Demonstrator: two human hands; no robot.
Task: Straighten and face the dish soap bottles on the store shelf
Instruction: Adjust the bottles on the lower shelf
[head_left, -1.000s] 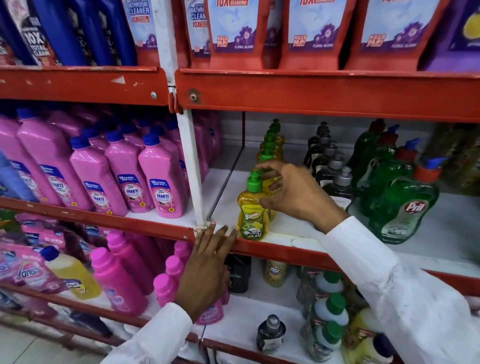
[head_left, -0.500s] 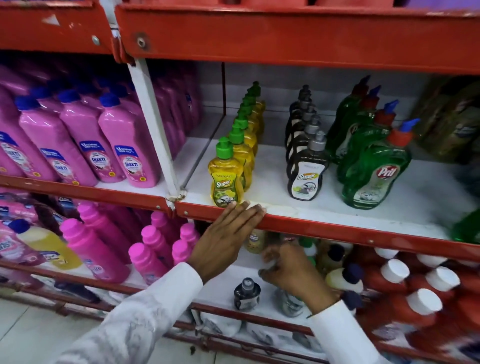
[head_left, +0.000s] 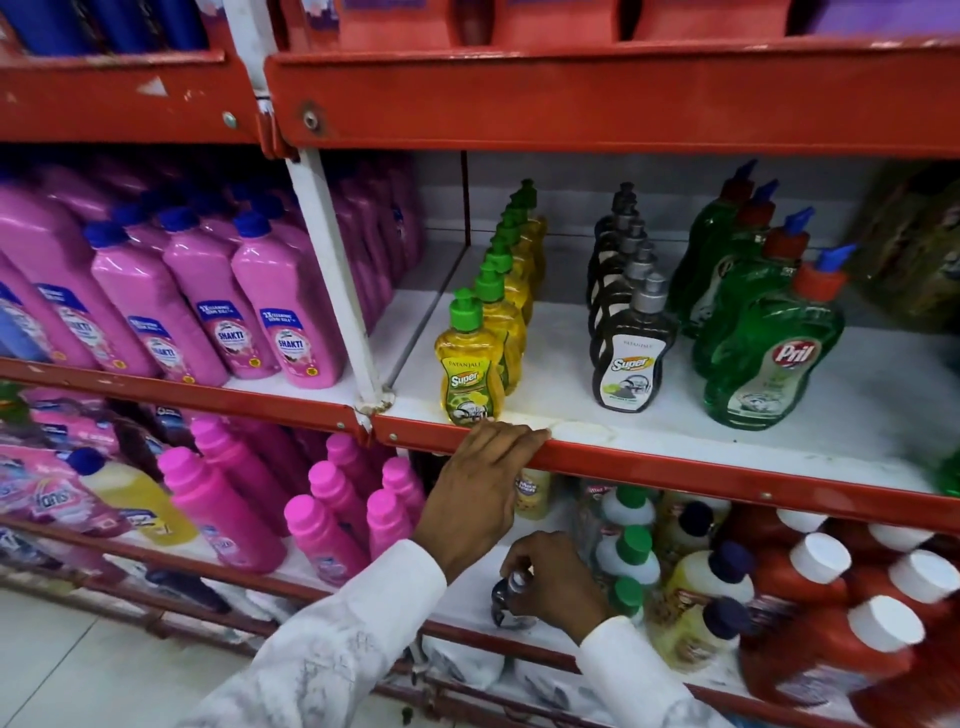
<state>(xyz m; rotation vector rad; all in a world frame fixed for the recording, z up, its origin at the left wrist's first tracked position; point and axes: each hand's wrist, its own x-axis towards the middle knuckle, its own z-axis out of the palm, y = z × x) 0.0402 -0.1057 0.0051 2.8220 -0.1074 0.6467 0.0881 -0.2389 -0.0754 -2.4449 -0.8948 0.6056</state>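
Observation:
On the middle shelf stand three front-to-back rows of dish soap: yellow bottles with green caps (head_left: 470, 371), dark bottles with grey caps (head_left: 631, 358) and green Pril bottles (head_left: 769, 358). Their front labels face me. My left hand (head_left: 480, 486) grips the red front lip of that shelf (head_left: 727, 470), just below the front yellow bottle. My right hand (head_left: 553, 582) is down on the lower shelf, fingers closed around the neck of a small dark bottle with a grey cap (head_left: 506, 603) that stands alone near the shelf front.
Pink Shakti bottles (head_left: 291, 332) fill the bay to the left, past a white upright post (head_left: 337, 291). The lower shelf holds pink bottles (head_left: 322, 530), green-capped bottles (head_left: 631, 551) and red bottles with white caps (head_left: 831, 618). A red shelf front (head_left: 571, 98) hangs overhead.
My right hand came off the yellow bottles, dropped to the lower shelf and closed on the small dark bottle. My left hand curled its fingers over the shelf lip. The view tilted downward.

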